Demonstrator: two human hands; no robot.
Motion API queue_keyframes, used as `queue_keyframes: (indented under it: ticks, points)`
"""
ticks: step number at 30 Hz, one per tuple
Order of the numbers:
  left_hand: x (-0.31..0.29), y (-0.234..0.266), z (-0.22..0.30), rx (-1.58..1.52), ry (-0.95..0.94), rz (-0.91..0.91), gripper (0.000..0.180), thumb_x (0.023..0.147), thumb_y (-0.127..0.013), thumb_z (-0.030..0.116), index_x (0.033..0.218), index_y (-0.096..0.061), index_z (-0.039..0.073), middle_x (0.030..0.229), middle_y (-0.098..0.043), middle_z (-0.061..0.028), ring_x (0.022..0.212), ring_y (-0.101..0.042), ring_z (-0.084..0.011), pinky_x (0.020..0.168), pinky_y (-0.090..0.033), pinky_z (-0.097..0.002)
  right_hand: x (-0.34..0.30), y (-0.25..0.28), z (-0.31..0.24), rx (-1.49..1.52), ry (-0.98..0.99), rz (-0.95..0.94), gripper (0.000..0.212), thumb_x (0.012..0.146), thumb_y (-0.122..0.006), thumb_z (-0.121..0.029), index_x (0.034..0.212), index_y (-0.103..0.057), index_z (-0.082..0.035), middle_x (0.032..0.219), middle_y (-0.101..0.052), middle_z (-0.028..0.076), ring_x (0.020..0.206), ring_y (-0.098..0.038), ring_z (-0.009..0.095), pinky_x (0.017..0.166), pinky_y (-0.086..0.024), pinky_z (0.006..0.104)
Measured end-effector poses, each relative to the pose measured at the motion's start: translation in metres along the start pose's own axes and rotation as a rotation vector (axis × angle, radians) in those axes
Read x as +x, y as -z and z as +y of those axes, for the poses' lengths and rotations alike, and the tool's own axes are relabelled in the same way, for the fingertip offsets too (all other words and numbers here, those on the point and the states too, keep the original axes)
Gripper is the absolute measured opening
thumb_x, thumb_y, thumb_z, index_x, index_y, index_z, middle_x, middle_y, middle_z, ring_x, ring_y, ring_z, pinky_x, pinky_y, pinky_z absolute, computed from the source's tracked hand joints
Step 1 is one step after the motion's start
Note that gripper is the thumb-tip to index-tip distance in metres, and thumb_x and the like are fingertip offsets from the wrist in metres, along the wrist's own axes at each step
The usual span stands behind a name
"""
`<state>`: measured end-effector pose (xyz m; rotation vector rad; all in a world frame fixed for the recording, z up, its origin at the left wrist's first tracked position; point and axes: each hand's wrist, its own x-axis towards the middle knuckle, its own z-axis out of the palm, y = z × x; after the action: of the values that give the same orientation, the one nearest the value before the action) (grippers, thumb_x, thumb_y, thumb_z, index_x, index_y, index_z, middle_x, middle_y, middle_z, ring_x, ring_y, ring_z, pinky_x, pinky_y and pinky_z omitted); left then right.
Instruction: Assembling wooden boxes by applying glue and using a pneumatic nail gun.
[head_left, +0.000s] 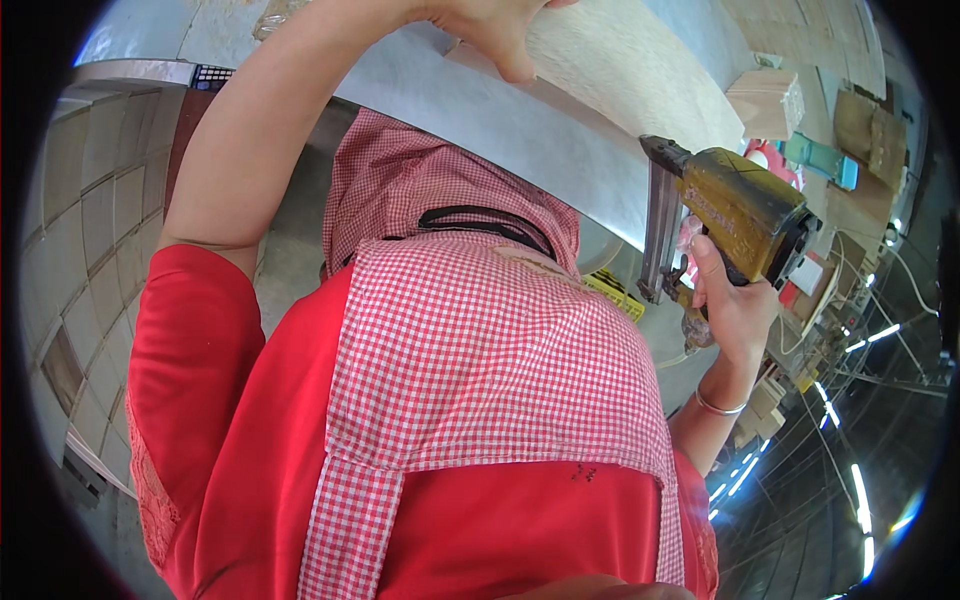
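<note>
At the top of the view my left hand presses on a pale, cream-coloured board, its thumb against the board's near edge. Its other fingers are partly cut off by the frame's edge. The board lies on a grey-white worktable, and a thin wooden edge shows along its near side. My right hand is wrapped round the handle of a yellow and black nail gun. The gun's dark nose is up against the board's right end; whether it touches cannot be told.
Beyond the board's right end stands a stack of small wooden pieces. Near it are a turquoise container and brown cardboard. A yellow crate sits below the table edge. Tiled flooring shows at left.
</note>
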<state>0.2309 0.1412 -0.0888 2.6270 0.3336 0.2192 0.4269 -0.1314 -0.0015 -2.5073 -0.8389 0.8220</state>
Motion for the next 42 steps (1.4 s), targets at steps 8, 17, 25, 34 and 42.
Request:
queue_keyframes:
  ticks: [8, 17, 25, 34, 42]
  points:
    - [-0.005, -0.004, -0.001, 0.019, -0.01, 0.033, 0.051, 0.054, -0.079, 0.028, 0.091, -0.062, -0.003, 0.125, -0.052, -0.0343, 0.116, -0.05, -0.0438, 0.1, -0.041, -0.0461, 0.0, 0.001, 0.001, 0.012, 0.001, -0.025, 0.043, 0.083, -0.082, -0.022, 0.113, -0.061, 0.001, 0.082, -0.065, 0.002, 0.054, -0.052, 0.006, 0.045, -0.042, 0.0214]
    - [-0.012, -0.034, -0.018, 0.235, -0.237, 0.333, 0.053, 0.054, -0.079, 0.028, 0.093, -0.063, -0.005, 0.124, -0.053, -0.035, 0.117, -0.05, -0.044, 0.099, -0.041, -0.0461, 0.003, 0.002, -0.007, -0.04, 0.111, -0.027, 0.031, 0.088, -0.077, -0.023, 0.107, -0.066, -0.001, 0.076, -0.064, -0.001, 0.052, -0.051, 0.005, 0.045, -0.039, 0.0214]
    - [-0.011, 0.003, 0.008, 0.041, 0.063, -0.035, 0.056, 0.054, -0.081, 0.03, 0.094, -0.063, -0.005, 0.121, -0.054, -0.0336, 0.116, -0.051, -0.0436, 0.099, -0.042, -0.0453, 0.012, 0.01, 0.003, -0.137, 0.247, -0.032, 0.034, 0.086, -0.079, -0.017, 0.112, -0.065, 0.0, 0.082, -0.066, 0.0, 0.054, -0.05, 0.005, 0.047, -0.039, 0.0222]
    - [-0.075, -0.063, 0.01, 0.134, -0.135, 0.696, 0.062, 0.064, -0.082, 0.036, 0.104, -0.055, -0.003, 0.129, -0.047, -0.0345, 0.119, -0.048, -0.0457, 0.102, -0.039, -0.0452, -0.002, 0.008, 0.009, -0.017, 0.237, 0.015, 0.039, 0.082, -0.082, -0.011, 0.115, -0.064, 0.001, 0.093, -0.068, 0.003, 0.07, -0.058, 0.008, 0.059, -0.048, 0.0242]
    - [-0.079, -0.013, 0.035, -0.171, 0.206, 0.201, 0.054, 0.067, -0.08, 0.03, 0.1, -0.051, -0.001, 0.129, -0.044, -0.0348, 0.119, -0.046, -0.0475, 0.101, -0.04, -0.0442, -0.003, 0.003, -0.006, -0.023, 0.261, -0.085, 0.043, 0.079, -0.084, -0.009, 0.115, -0.063, 0.003, 0.1, -0.071, 0.007, 0.083, -0.066, 0.015, 0.073, -0.053, 0.0274]
